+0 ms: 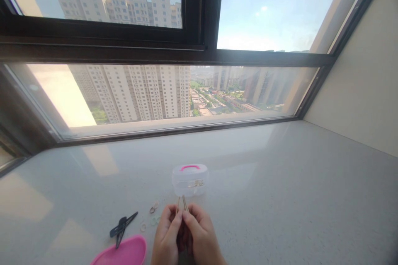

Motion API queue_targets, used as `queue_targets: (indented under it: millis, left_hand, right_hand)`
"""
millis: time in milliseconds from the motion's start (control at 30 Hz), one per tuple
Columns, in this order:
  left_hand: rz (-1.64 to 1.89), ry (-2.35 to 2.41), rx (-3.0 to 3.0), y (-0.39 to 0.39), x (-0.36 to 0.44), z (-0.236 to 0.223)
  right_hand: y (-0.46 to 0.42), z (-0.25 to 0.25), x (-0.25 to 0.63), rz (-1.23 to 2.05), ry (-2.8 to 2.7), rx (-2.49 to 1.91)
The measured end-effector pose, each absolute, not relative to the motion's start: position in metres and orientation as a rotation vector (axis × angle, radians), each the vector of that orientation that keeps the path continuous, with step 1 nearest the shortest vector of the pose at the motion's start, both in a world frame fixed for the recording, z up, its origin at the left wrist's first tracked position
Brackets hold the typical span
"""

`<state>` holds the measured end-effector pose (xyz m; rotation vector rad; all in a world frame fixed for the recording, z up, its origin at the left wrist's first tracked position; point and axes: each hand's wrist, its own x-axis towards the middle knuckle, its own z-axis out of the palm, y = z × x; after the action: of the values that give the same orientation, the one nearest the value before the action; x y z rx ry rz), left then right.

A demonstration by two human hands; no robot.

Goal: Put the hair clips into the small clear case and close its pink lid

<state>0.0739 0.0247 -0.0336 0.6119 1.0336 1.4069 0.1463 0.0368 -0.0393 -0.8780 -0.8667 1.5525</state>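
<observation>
Side by side at the lower middle, my left hand (pixel 167 230) and my right hand (pixel 201 232) are closed, thumbs pinching close together. Slim gold-coloured hairpins (pixel 185 203) stick up from between the thumbs and fingers of both hands. Their lower ends are hidden, so I cannot tell whether they are joined. Just beyond the fingertips stands a clear plastic box (pixel 180 180) with a pink handle (pixel 190 167); a few gold-toned pieces show through its wall. Small hair ties (pixel 152 209) lie scattered left of my left hand.
Two black hair clips (pixel 122 227) lie crossed at the left, one reaching to the edge of a pink tray-like piece (pixel 130 250). The pale speckled sill (pixel 280 198) runs up to a dark window frame (pixel 139 136). A wall (pixel 367 91) rises at the right.
</observation>
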Motion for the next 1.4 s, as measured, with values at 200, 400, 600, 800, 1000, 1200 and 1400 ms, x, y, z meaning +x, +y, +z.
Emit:
queue_targets:
  millis: [200, 400, 600, 800, 1000, 1200, 1400]
  left_hand:
    - [1.403, 1.063, 0.689, 0.0254, 0.0742, -0.0348]
    - [1.407, 1.075, 0.725, 0.0257, 0.0738, -0.0357]
    - [1.399, 1.085, 0.727, 0.0254, 0.0747, -0.0338]
    - [1.39, 1.082, 0.738, 0.0265, 0.0739, -0.038]
    - [1.382, 1.035, 0.703, 0.026, 0.0743, -0.0366]
    - [1.371, 1.027, 0.683, 0.0256, 0.0746, -0.035]
    - [1.336, 1.036, 0.723, 0.0276, 0.0699, -0.0412]
  right_hand:
    - [0.0358, -0.037, 0.1461, 1.492, -0.835, -0.971]
    - [0.0367, -0.0396, 0.1469, 1.47, -0.808, -0.969]
    - [0.0352, -0.0359, 0.1466, 1.522, -0.839, -0.936]
    - [0.0352, -0.0314, 0.147, 1.525, -0.84, -0.934]
    - [0.0348, -0.0314, 0.1476, 1.516, -0.841, -0.951]
    - [0.0352, -0.0337, 0.1469, 1.519, -0.818, -0.94]
    - [0.0357, -0.0371, 0.147, 1.509, -0.818, -0.942]
